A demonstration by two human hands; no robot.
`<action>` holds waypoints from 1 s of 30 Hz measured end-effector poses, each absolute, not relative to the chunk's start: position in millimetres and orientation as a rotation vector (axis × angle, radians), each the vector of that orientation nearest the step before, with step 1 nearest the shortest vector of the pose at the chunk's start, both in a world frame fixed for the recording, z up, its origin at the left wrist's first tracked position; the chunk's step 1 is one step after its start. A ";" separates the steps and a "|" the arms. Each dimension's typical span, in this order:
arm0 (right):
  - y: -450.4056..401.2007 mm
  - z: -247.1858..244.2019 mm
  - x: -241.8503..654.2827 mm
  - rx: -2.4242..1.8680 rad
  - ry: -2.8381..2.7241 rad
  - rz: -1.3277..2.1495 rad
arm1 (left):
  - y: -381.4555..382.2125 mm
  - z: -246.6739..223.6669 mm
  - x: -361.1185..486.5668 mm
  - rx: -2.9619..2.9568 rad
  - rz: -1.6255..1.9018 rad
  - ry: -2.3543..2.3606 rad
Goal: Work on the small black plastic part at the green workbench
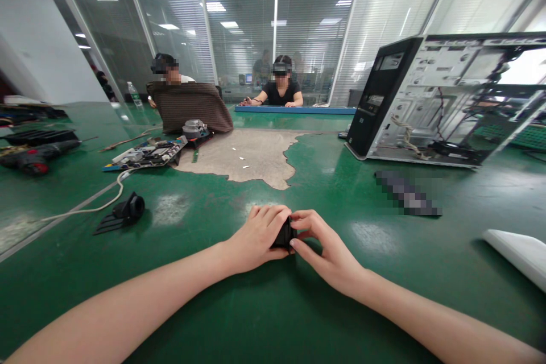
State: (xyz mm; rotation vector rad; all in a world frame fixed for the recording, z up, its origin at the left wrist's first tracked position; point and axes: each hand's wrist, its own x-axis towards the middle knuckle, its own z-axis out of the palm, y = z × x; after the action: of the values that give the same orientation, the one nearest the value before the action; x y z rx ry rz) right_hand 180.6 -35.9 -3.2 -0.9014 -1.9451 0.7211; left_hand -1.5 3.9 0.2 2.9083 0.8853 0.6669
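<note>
A small black boxy part [283, 235] sits between my two hands, low over the green tabletop [239, 318]. My left hand [258, 236] is wrapped over its left side, with the fingers across the top and the thumb below. From the right, my right hand [322, 244] pinches the part's edge between thumb and fingertips. Much of the part is covered by my fingers, so its exact kind cannot be made out.
An open computer case [396, 108] stands at the right. Left lie a circuit board [147, 153], a black plastic piece [123, 211] and a power drill [38, 156]. A white object [518, 253] is at the right edge. Two people [281, 88] sit across the table.
</note>
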 end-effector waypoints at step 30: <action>-34.8 -2.0 179.3 -1.009 -1.893 0.945 | 4.5 -0.1 -0.4 2.913 0.632 0.898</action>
State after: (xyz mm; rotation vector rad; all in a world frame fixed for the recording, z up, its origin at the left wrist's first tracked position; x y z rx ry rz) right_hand 179.3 -34.8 -2.0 -1.0092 -1.8929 0.9450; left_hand -0.4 4.5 -0.1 2.9134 0.8980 0.6320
